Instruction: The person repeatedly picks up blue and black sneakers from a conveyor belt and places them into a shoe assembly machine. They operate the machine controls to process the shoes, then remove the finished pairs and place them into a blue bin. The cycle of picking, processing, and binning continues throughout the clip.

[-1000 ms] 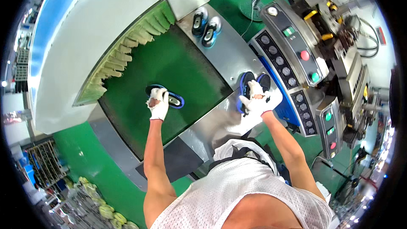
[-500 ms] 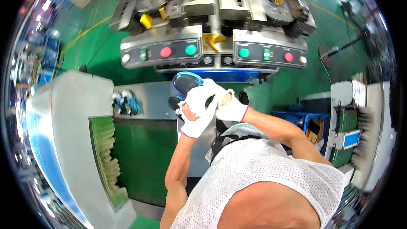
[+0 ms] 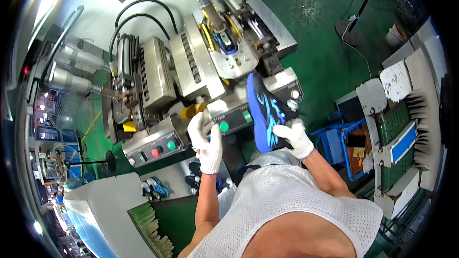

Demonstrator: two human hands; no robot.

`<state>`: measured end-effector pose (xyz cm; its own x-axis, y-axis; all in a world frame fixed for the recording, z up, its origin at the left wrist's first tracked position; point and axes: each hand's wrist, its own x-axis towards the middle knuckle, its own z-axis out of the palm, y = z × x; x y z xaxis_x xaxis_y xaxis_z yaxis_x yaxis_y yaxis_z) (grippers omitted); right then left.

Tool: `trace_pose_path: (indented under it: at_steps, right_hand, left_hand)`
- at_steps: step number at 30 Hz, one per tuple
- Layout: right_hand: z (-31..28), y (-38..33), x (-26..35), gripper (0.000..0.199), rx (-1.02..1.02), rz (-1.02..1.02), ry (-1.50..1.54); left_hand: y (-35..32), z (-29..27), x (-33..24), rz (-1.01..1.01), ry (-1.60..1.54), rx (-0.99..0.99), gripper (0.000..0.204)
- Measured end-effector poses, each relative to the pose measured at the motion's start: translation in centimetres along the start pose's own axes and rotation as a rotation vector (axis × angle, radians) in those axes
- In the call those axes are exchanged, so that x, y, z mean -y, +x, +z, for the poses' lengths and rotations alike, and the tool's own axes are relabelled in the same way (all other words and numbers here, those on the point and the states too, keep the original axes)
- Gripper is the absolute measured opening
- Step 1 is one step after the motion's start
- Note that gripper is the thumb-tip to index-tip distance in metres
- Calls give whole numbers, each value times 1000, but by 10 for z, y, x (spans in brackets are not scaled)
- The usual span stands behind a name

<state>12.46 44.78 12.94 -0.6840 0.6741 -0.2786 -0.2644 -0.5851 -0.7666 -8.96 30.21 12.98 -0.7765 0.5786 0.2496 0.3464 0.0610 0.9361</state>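
Two hands | right hand (image 3: pixel 295 137) grips blue shoe (image 3: pixel 264 113) | left hand (image 3: pixel 206 136) beside, seemingly loosely spread

One blue shoe (image 3: pixel 264 114), two gloved hands, three round green buttons, one red.

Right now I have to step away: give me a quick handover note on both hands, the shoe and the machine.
Right hand: gloved, gripping a blue shoe by its lower end, sole side facing the camera, toe pointing up toward the machine.
Left hand: gloved, holding nothing, fingers beside the control panel with its green button.
Done: shoe is off the conveyor and at the machine.
Left: shoe is not yet seated in the machine's holder. More shoes wait on the grey surface at lower left.
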Motion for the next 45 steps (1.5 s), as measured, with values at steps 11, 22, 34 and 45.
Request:
trace_pose_path:
  at_steps: [11,22,34,45]
  right_hand:
    - [-77,30,26,23,-260,-183,-350]
    - [-66,18,10,23,-458,-167,72]
    - [-9,58,18,18,-427,-145,-142]
    - [89,250,80,41,89,-82,-360]
  left_hand:
    - [173,149,18,-63,256,186,64]
    - [338,246,145,-372,626,26,78]
    - [319,105,115,-402,-85,215,22]
    - [213,59,91,-219,-437,-27,25]
